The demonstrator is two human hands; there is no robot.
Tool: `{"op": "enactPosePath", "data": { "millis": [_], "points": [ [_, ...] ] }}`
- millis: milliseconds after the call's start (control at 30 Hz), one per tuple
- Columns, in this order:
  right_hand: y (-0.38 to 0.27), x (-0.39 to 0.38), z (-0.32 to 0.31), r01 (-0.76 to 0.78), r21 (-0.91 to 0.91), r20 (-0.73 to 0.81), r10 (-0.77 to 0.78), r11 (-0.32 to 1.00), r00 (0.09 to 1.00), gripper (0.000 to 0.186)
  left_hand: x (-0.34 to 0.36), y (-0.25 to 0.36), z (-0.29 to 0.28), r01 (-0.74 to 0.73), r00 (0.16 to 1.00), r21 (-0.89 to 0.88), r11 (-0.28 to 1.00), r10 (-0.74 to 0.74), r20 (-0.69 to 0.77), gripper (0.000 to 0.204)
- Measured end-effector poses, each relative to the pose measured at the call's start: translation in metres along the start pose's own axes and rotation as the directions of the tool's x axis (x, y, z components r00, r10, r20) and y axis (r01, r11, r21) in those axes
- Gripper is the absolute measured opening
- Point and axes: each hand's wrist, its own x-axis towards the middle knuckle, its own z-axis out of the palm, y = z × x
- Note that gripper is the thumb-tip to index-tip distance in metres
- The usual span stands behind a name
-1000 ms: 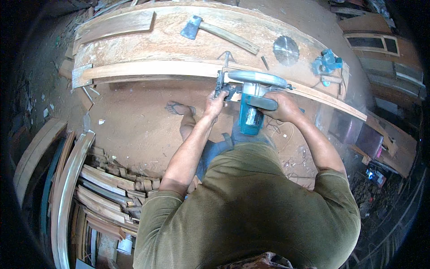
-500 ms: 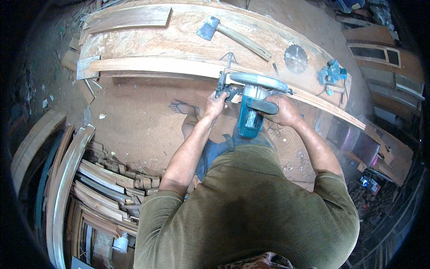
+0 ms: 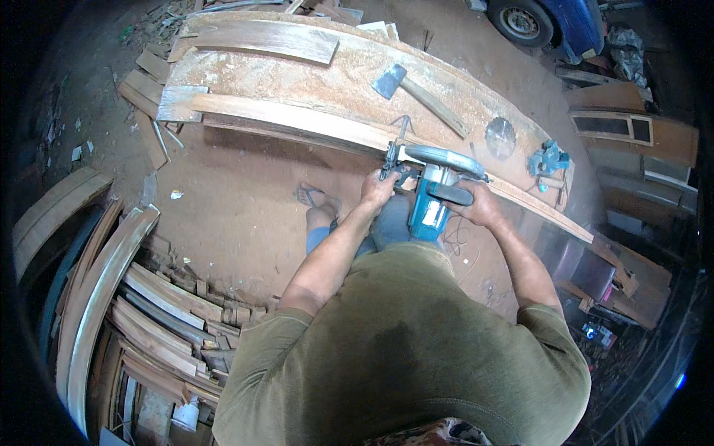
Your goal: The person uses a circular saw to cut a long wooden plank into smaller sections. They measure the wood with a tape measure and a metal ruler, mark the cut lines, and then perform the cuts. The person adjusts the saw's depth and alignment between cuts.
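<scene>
A teal circular saw [image 3: 427,215] with a grey guard rests at the near edge of a long pale plank [image 3: 297,123] on the workbench. Closed around its rear handle is my right hand [image 3: 480,204]. My left hand [image 3: 378,189] grips the front of the saw by its base plate, the fingers partly hidden. A thin bent metal rod [image 3: 404,128] sticks out past the saw's front over the plank. Beyond lies a hatchet [image 3: 389,80] with a wooden handle. The saw's cutting edge is hidden from here.
A round saw blade [image 3: 500,138] and a small teal power tool [image 3: 547,158] lie at the bench's right end. Another board [image 3: 268,39] lies at far left. Stacked timber [image 3: 160,327] stands at lower left; a cable [image 3: 462,241] lies on the floor.
The view has shifted, so the bench sits lower and a vehicle wheel shows at the top. Both hands keep their hold on the saw; its movement along the plank is hard to tell.
</scene>
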Motion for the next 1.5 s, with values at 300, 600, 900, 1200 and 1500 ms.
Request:
{"op": "enactPosePath", "data": {
  "millis": [300, 600, 900, 1200, 1500],
  "points": [
    [-0.015, 0.020, 0.012, 0.052, -0.015, 0.018, -0.052, 0.999, 0.999, 0.030, 0.031, -0.024, -0.024, -0.052, 0.999, -0.028, 0.998, 0.051, -0.010, 0.034],
    [-0.041, 0.035, 0.023, -0.006, 0.046, 0.055, 0.004, 0.999, 0.998, 0.031, 0.022, -0.012, -0.054, -0.115, 0.992, -0.074, 0.991, 0.111, -0.054, 0.031],
    [-0.083, 0.055, 0.029, 0.022, 0.054, 0.025, -0.024, 0.998, 0.999, 0.026, 0.016, 0.010, -0.093, -0.090, 0.996, -0.064, 0.994, 0.089, -0.021, 0.029],
    [-0.120, 0.080, 0.041, 0.085, 0.053, 0.003, -0.085, 0.995, 0.996, 0.023, 0.019, 0.014, -0.135, -0.077, 0.996, -0.079, 0.994, 0.074, -0.041, 0.030],
    [-0.144, 0.098, 0.055, -0.039, -0.065, 0.132, 0.047, 0.997, 0.990, 0.032, 0.022, 0.020, -0.176, -0.043, 0.998, -0.045, 0.998, 0.041, -0.056, 0.029]
  ]
}}
